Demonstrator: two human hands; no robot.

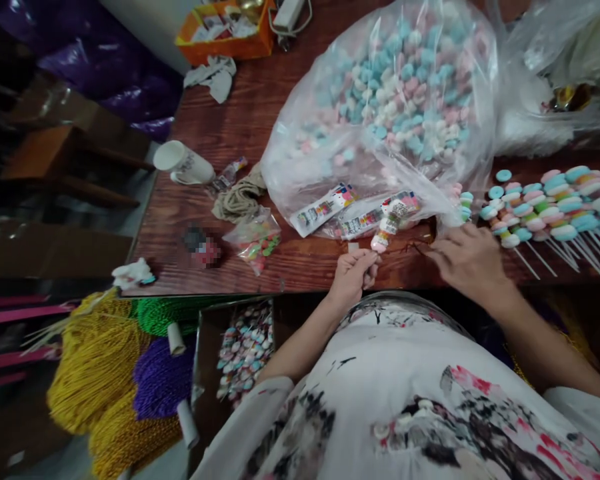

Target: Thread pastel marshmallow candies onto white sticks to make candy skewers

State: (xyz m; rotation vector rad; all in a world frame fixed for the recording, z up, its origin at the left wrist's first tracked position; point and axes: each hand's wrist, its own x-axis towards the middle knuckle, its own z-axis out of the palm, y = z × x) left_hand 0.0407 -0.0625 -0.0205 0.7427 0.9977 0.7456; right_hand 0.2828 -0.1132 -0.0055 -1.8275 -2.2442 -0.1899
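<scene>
My left hand is closed at the table's front edge, pinching the lower end of a marshmallow skewer. This skewer is in a clear printed wrapper and tilts up and away from me, and its stick is hidden by my fingers. To its right, my right hand is low over the table with the fingers bent together. Thin dark strands show by its fingertips, too small to name. Just beyond the hands lie flat printed wrappers. Unwrapped marshmallow skewers are piled right of my right hand, sticks toward me.
A big clear bag of pastel marshmallows fills the table's back middle. Further left are a white mug, a crumpled cloth and a small candy bag. Below the edge stand a box of candies and yellow cord bundles.
</scene>
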